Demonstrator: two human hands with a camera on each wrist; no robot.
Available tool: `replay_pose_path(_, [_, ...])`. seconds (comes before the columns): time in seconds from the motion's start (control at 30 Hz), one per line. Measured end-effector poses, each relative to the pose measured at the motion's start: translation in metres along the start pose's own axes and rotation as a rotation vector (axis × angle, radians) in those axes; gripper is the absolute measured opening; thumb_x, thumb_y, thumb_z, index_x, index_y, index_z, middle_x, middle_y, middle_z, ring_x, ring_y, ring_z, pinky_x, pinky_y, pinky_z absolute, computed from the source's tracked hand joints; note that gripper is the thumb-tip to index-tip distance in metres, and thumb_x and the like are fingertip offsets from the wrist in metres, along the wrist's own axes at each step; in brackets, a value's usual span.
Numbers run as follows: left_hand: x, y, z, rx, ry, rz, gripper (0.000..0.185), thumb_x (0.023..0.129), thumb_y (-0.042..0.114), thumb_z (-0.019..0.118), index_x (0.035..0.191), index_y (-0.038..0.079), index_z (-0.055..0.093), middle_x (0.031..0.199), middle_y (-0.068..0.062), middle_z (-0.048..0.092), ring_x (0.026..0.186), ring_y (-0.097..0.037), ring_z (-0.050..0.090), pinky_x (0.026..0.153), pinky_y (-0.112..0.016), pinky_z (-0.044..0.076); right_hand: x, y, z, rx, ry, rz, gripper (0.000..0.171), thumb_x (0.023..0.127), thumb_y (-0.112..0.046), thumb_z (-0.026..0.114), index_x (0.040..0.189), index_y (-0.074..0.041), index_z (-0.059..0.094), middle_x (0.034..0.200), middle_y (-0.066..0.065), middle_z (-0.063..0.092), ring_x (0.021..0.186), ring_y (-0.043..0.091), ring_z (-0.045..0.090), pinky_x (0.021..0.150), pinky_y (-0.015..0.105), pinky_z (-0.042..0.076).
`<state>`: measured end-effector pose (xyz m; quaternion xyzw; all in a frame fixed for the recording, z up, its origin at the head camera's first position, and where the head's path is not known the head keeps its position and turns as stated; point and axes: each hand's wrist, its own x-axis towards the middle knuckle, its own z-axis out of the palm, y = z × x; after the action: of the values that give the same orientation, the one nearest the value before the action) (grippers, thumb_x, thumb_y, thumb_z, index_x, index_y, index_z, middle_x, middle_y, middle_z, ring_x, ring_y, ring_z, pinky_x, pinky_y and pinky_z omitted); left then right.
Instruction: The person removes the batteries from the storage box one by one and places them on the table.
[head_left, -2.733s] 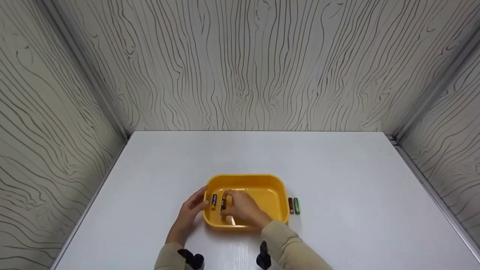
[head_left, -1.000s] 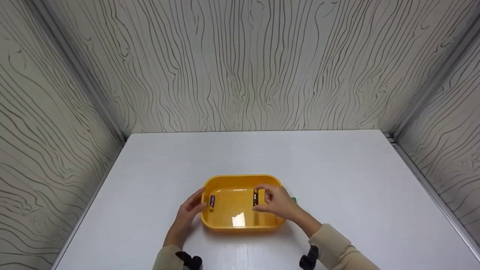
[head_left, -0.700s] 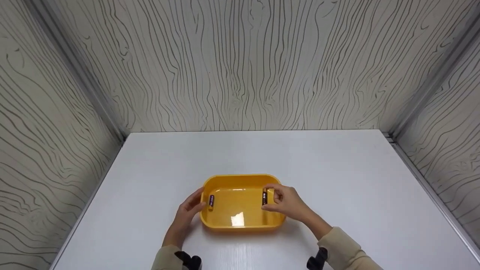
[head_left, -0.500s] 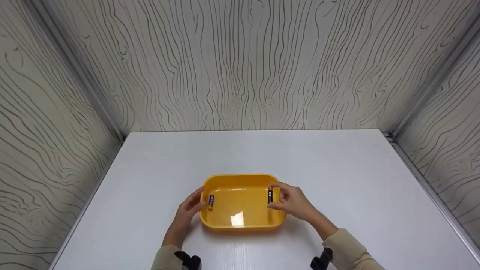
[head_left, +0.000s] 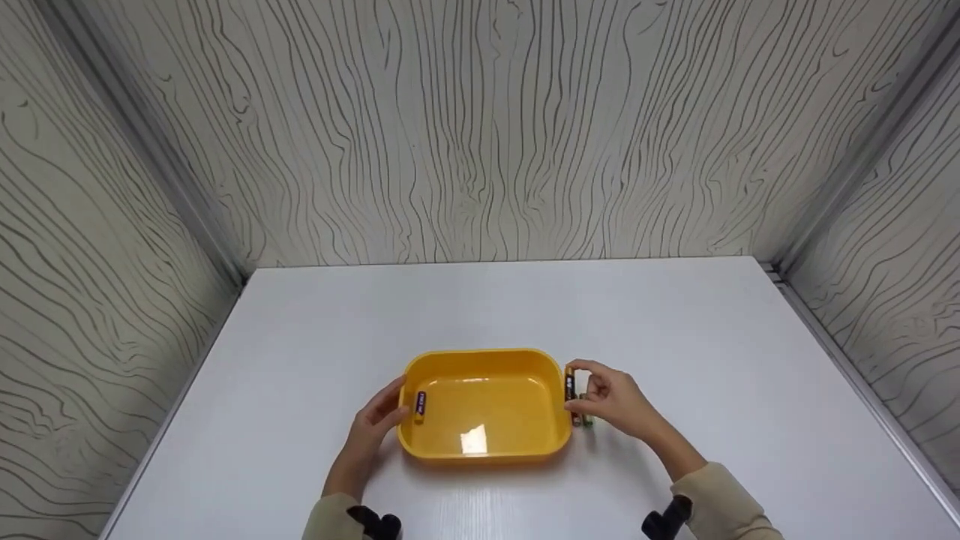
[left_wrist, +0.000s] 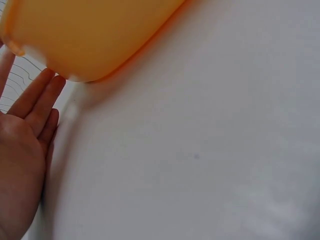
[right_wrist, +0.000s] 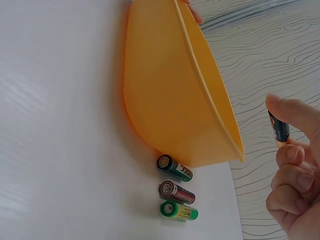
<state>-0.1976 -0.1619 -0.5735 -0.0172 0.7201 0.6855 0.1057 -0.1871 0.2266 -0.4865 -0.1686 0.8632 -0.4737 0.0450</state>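
- Held battery (head_left: 569, 384): pinched upright between thumb and fingertips of the right hand (head_left: 611, 399), just outside the right rim of the yellow tray (head_left: 487, 450), above the table. The right wrist view shows the same battery (right_wrist: 280, 129) held clear of the tray's edge (right_wrist: 210, 100), touching neither tray nor table.
- Right hand: fingers curled, thumb and forefinger closed on the battery's ends; the other fingers fold loosely beneath. It holds nothing else.
- Batteries on the table: three lie side by side just beside the tray's right wall in the right wrist view, a dark one (right_wrist: 175, 168) nearest the tray, a red-banded one (right_wrist: 177, 192) next, a green one (right_wrist: 179, 211) outermost. They lie close together; whether they touch cannot be told. In the head view the hand hides most of them.
- Battery in the tray (head_left: 420, 404): one purple-and-gold cell lies on the tray floor against the left wall. No other item is visible inside.
- Left hand (head_left: 373, 427): fingers straight and relaxed, resting against the tray's left outer wall, steadying it. The left wrist view confirms fingertips (left_wrist: 47, 90) at the tray's underside corner; it grips nothing.
- Surroundings: white table (head_left: 675, 322), enclosed by wood-grain panels (head_left: 480, 127) at the back and sides.
- Progress, as judged: batteries appear to be moved from tray to table. Three are out, a fourth is in hand and not yet set down, and one is left in the tray. The work looks well past halfway.
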Motion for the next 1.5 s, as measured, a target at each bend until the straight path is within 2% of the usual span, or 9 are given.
replay_pose_path(0.23, [-0.001,0.0,0.0,0.002,0.009,-0.008,0.06,0.089,0.038,0.066,0.143,0.025,0.046,0.15,-0.003,0.048,0.143,-0.025,0.04,0.123,-0.053,0.022,-0.005,0.014,-0.008,-0.04,0.034,0.02,0.053,0.081,-0.022,0.076,0.127,-0.003,0.056,0.066,-0.006,0.046,0.056,-0.003,0.037,0.052,0.014,0.036])
replay_pose_path(0.47, [0.001,-0.002,-0.001,0.002,0.006,-0.003,0.06,0.089,0.037,0.066,0.144,0.023,0.046,0.152,-0.004,0.046,0.144,-0.027,0.038,0.123,-0.054,0.021,-0.011,0.034,-0.017,-0.019,0.02,0.051,0.06,0.08,-0.021,0.077,0.13,0.003,0.053,0.065,-0.007,0.046,0.055,-0.004,0.037,0.05,0.014,0.035])
replay_pose_path(0.73, [0.002,-0.002,-0.002,0.005,-0.016,0.011,0.06,0.09,0.038,0.065,0.144,0.024,0.045,0.151,-0.003,0.046,0.144,-0.026,0.037,0.123,-0.054,0.02,-0.014,0.051,-0.019,-0.067,-0.016,0.083,0.061,0.08,-0.021,0.077,0.131,0.003,0.053,0.065,-0.007,0.045,0.055,-0.004,0.037,0.051,0.014,0.035])
replay_pose_path(1.03, [0.001,-0.004,-0.001,0.012,0.004,0.012,0.061,0.088,0.039,0.067,0.144,0.025,0.046,0.151,-0.003,0.047,0.143,-0.026,0.039,0.123,-0.054,0.02,-0.014,0.059,-0.017,-0.118,-0.078,0.117,0.062,0.079,-0.025,0.078,0.13,0.002,0.055,0.066,-0.006,0.044,0.057,-0.003,0.037,0.053,0.014,0.034])
replay_pose_path(1.27, [0.001,-0.004,0.0,-0.015,-0.011,-0.012,0.06,0.087,0.04,0.067,0.143,0.028,0.046,0.152,0.0,0.046,0.146,-0.023,0.035,0.124,-0.055,0.017,-0.013,0.064,-0.018,-0.133,-0.079,0.157,0.063,0.078,-0.027,0.079,0.13,0.0,0.055,0.068,-0.006,0.044,0.058,-0.001,0.037,0.053,0.015,0.033])
replay_pose_path(1.5, [0.003,-0.004,-0.001,-0.005,-0.014,0.012,0.06,0.089,0.039,0.066,0.144,0.026,0.045,0.152,-0.002,0.045,0.145,-0.025,0.036,0.123,-0.054,0.019,-0.01,0.067,-0.018,-0.142,-0.087,0.19,0.063,0.078,-0.025,0.079,0.131,0.001,0.055,0.068,-0.006,0.044,0.057,0.0,0.037,0.052,0.014,0.033])
